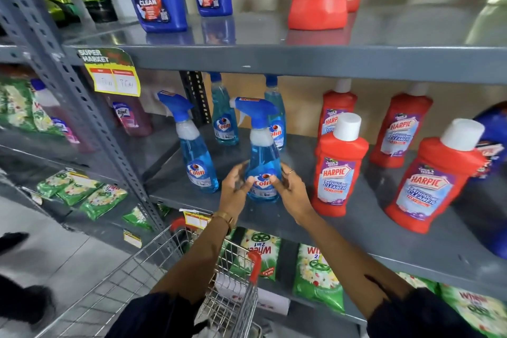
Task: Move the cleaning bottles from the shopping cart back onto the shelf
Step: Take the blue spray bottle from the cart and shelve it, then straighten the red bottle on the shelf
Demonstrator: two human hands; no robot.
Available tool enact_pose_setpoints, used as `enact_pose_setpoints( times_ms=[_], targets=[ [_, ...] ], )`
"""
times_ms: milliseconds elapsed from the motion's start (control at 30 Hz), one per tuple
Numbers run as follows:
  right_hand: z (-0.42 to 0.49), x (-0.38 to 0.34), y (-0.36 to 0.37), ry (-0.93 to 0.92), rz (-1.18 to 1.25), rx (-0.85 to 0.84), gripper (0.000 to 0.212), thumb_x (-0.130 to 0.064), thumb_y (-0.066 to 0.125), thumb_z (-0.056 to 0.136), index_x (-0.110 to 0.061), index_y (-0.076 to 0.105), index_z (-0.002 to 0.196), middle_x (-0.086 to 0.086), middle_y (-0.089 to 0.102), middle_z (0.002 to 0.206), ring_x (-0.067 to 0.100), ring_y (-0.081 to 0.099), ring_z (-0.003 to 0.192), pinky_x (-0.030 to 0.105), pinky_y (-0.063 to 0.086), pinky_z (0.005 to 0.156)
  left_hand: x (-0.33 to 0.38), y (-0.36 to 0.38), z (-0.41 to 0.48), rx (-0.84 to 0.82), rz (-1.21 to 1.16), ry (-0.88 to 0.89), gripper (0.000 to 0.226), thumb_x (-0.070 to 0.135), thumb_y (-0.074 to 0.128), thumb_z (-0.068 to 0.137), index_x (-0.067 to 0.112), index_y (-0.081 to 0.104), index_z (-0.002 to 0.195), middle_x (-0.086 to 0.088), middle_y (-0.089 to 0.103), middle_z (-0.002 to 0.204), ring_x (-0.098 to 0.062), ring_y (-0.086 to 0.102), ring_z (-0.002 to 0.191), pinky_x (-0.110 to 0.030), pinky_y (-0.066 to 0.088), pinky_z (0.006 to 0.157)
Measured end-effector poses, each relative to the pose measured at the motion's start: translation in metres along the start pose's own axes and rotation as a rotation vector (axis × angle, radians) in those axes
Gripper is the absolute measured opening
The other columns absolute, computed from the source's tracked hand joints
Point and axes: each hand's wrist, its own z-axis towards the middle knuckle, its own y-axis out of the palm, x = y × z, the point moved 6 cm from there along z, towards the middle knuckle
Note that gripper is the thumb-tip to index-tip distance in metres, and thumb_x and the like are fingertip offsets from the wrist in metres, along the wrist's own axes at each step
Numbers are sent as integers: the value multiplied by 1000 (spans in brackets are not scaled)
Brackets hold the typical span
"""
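A clear-plastic blue Colin spray bottle (262,170) is standing upright on the grey metal shelf (356,217), nozzle pointing left. The left hand (236,186) and right hand (288,189) are cupping its base, fingers loosely curled around it. Four Colin bottles and four red Harpic bottles (338,170) are sharing that shelf, above the wire shopping cart (153,269).

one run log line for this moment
phase: placing | object: Colin spray bottle, upright on middle shelf | left hand and right hand cupping its base | cart below

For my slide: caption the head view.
Both hands set a blue spray bottle on the grey shelf.
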Motion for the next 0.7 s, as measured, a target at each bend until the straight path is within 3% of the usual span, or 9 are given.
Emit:
enact_pose_setpoints(
  times_ms=[67,133,200,267,367,467,533,633,700],
  targets=[
    [-11,2,-3,6,-28,19,44,-8,55,93,-2,43,135,10,56,133,24,57,119,35,50,100,3,1,-7,39,-5,4,47,-2,52,92,9,40,136,-17,46,144,-20,54,121,-5,51,78],
    [-37,10,-14,20,-40,62,43,-12,58,92,-8,47,133,-2,53,129,15,56,118,16,48,93,-2,-1,-23,146,33,-12,58,8,54,93,13,29,145,-10,35,151,-18,39,133,-8,44,93],
    [-73,19,-39,-10,-60,181,27,-23,62,89,-23,61,116,-10,66,116,7,64,107,7,47,84,-10,1,-52,255,167,29,57,23,55,94,21,28,145,-4,34,151,-12,33,136,-23,33,107],
    [-111,19,-79,-74,-149,383,12,-38,66,84,-36,66,96,-19,72,94,0,67,92,5,47,77,-14,21,-88,245,345,146,50,36,51,93,24,37,139,6,43,141,-5,39,130,-25,32,107],
    [-150,12,-156,-119,-252,849,30,-38,76,73,-36,57,95,-16,60,97,4,58,92,18,45,83,-17,88,-136,-83,570,385,38,36,49,90,23,51,125,4,53,132,-7,44,127,-17,34,108],
    [-152,10,-226,20,-512,1113,88,-28,92,55,-8,45,127,14,52,123,35,47,117,47,35,102,-24,157,-161,-368,735,590,32,35,53,90,18,60,117,-6,59,131,-18,42,134,-31,37,111],
    [-132,18,-256,120,-465,974,101,-20,94,50,2,40,133,24,51,132,37,48,122,50,35,106,-27,190,-160,-452,815,587,36,33,58,88,15,62,118,-10,57,135,-25,41,137,-48,39,109],
    [-103,32,-273,167,-216,591,56,-3,86,61,1,61,111,24,69,110,30,66,95,51,54,91,-24,222,-156,-535,926,606,42,34,63,85,10,62,120,-14,60,130,-32,49,130,-57,41,103],
    [-95,37,-280,174,-179,407,45,2,82,65,-2,65,106,22,71,107,23,68,88,33,60,78,-21,237,-155,-539,1034,667,46,38,69,78,11,65,115,-11,67,121,-29,60,119,-52,51,94]
  ],
)
